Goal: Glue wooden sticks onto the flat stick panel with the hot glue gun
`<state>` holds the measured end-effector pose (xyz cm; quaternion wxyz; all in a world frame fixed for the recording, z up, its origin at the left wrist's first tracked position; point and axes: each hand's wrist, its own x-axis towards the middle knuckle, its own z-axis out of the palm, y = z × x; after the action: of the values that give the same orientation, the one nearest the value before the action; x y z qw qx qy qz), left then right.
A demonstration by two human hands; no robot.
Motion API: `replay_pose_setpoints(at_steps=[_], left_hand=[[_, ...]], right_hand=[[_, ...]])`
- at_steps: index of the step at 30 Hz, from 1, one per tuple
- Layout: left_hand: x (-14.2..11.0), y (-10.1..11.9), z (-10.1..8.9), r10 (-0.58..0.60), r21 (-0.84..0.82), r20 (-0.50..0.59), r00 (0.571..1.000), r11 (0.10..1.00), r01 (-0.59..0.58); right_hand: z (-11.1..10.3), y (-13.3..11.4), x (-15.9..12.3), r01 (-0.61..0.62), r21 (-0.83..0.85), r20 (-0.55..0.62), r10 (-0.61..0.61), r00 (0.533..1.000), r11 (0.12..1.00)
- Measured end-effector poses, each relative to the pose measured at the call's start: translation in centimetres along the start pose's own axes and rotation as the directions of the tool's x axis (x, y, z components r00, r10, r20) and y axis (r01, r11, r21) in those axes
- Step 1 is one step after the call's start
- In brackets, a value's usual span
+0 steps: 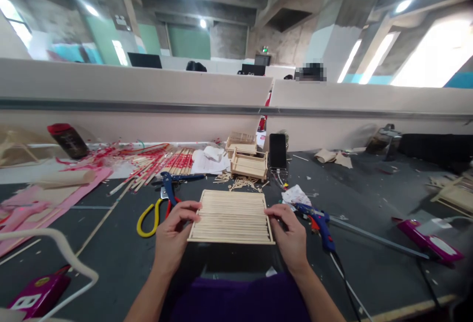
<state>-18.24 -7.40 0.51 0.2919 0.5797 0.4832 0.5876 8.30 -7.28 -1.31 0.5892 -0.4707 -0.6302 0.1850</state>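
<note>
A flat panel of thin wooden sticks [232,217], laid side by side inside a stick frame, is held level over the dark table. My left hand [177,233] grips its left edge between thumb and fingers. At the opposite edge, my right hand [288,235] pinches the frame the same way. Left of my left hand lie yellow-handled scissors [150,221] and a blue-handled cutter [169,189]. Close by my right hand rests a blue glue gun [321,226] with a long clear glue stick in its back.
Small stick-built furniture models [249,164] stand behind the panel, beside an upright phone [278,152]. Cut stick pieces [246,183] are scattered in front of them. Red-wrapped sticks [162,161] lie back left near a dark bottle [68,140]. Purple power strips [426,240] sit at both sides. A white partition [148,85] closes the back.
</note>
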Motion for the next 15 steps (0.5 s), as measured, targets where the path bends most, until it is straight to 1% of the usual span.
replay_pose_setpoints(at_steps=[5, 9, 12, 15], left_hand=[[0.0, -0.4, 0.1, 0.047, 0.025, -0.012, 0.999, 0.999, -0.046], [0.2, -0.9, 0.3, 0.037, 0.082, 0.000, 0.999, 0.996, -0.037], [0.2, -1.5, 0.5, 0.033, 0.163, 0.067, 0.997, 0.986, -0.044], [0.3, -2.3, 0.6, 0.013, 0.241, 0.152, 0.988, 0.969, -0.050]], right_hand=[[0.1, 0.0, -0.2, -0.012, 0.026, -0.009, 0.012, 1.000, 1.000], [0.1, 0.4, -0.1, -0.058, 0.043, -0.014, 0.059, 0.998, 0.997], [0.0, 1.2, 0.0, -0.121, 0.067, 0.013, 0.120, 0.993, 0.990], [-0.1, 2.2, 0.1, -0.222, 0.088, 0.073, 0.216, 0.974, 0.971]])
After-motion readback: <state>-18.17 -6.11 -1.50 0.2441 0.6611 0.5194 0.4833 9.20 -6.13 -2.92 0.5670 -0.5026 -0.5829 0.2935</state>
